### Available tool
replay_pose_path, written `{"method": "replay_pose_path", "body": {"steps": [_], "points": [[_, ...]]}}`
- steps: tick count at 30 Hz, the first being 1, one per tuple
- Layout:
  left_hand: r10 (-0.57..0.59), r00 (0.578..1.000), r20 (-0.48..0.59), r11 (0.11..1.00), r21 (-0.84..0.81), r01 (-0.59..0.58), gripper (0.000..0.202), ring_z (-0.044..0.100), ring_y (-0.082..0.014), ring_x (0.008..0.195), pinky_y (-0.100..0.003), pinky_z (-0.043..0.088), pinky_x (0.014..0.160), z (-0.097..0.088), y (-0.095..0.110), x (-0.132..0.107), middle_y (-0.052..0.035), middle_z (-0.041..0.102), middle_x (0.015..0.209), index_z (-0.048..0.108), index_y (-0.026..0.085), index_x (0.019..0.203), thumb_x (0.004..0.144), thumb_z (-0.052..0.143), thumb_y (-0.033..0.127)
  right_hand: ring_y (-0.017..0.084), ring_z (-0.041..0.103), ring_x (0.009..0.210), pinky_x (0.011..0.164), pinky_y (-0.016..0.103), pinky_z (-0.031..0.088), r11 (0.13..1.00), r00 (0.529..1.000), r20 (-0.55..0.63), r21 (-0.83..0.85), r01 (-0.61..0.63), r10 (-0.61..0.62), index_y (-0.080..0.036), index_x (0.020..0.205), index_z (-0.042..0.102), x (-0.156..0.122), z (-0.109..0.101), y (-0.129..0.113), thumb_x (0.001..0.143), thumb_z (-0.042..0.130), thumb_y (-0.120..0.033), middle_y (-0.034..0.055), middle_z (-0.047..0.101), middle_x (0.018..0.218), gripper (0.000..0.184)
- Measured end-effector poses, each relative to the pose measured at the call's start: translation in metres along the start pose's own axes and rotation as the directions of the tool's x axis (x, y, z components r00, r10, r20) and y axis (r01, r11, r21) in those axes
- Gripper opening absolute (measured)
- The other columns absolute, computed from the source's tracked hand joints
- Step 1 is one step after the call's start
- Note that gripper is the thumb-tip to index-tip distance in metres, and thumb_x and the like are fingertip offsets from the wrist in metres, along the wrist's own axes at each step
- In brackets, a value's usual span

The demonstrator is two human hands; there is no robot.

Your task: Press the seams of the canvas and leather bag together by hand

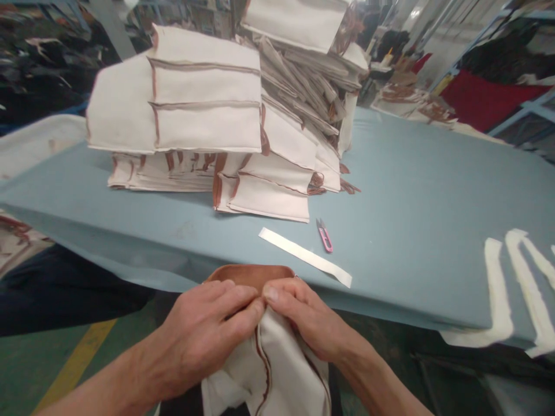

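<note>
A cream fabric bag piece (281,358) with brown seam edging hangs over my lap, below the near table edge. Its brown band (255,274) curves up behind my fingers. My left hand (212,323) pinches the bag's edge where the brown and cream parts meet. Close against it, my right hand (299,312) grips the same edge, thumb tip near the left thumb. What lies under the fingertips is hidden. Just beyond, on the table, are a white strip (306,257) and pink thread snips (324,236).
Stacks of cream bag pieces (208,110) with brown edging cover the back of the blue-green table (411,231). Long white strips (498,294) hang over its right front edge. A dark-clothed limb (73,289) shows at the left. Red cloth (489,101) lies at the far right.
</note>
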State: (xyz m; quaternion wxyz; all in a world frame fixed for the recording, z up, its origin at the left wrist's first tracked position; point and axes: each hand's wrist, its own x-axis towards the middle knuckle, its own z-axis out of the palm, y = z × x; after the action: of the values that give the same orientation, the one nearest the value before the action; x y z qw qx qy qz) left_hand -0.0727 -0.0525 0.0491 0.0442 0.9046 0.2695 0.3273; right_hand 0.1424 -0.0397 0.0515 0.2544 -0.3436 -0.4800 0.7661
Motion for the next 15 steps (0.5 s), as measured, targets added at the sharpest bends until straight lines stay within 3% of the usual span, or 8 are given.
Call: {"method": "replay_pose_path", "body": {"steps": [4,7,10,15], "points": [[-0.197,0.980,0.022,0.954,-0.227,0.197,0.021,0.070,-0.0146,0.081,-0.026,0.052,0.076,-0.010,0.008,0.004,-0.0006,0.074,0.091,0.059,0.021,0.114,0.103,0.048,0.007,0.009,0.025,0.057,0.049,0.022,0.022,0.996,0.999,0.015,-0.066,0.052,-0.051,-0.021,0.071,0.048,-0.003,0.003,-0.008,0.091,0.068,-0.061,-0.0078,0.035,0.063,0.050],[-0.319,0.940,0.117,0.897,-0.281,0.340,0.021,0.070,-0.0119,0.079,-0.023,0.051,0.078,-0.020,0.015,0.008,0.0046,0.073,0.090,0.058,0.026,0.112,0.100,0.052,0.009,0.009,0.032,0.057,0.052,0.021,0.028,0.977,0.995,0.050,-0.191,0.095,-0.087,-0.020,0.075,0.055,-0.010,0.002,-0.023,0.084,0.075,-0.040,-0.0076,0.042,0.063,0.030],[-0.343,0.925,0.165,0.875,-0.301,0.378,0.026,0.070,-0.0103,0.082,-0.021,0.051,0.082,-0.023,0.016,0.010,0.0074,0.073,0.093,0.057,0.029,0.112,0.098,0.051,0.008,0.009,0.037,0.058,0.053,0.021,0.030,0.903,0.988,0.030,-0.403,0.150,-0.151,-0.020,0.077,0.056,-0.016,0.001,-0.032,0.081,0.067,-0.022,-0.0075,0.045,0.065,0.012],[-0.355,0.921,0.163,0.867,-0.312,0.389,0.027,0.068,-0.0098,0.078,-0.019,0.050,0.080,-0.019,0.014,0.012,0.0086,0.070,0.089,0.057,0.029,0.108,0.095,0.050,0.006,0.007,0.034,0.054,0.050,0.020,0.027,0.801,0.971,-0.016,-0.569,0.188,-0.239,-0.020,0.074,0.054,-0.018,0.001,-0.030,0.083,0.061,-0.015,-0.0095,0.041,0.060,0.013]]}}
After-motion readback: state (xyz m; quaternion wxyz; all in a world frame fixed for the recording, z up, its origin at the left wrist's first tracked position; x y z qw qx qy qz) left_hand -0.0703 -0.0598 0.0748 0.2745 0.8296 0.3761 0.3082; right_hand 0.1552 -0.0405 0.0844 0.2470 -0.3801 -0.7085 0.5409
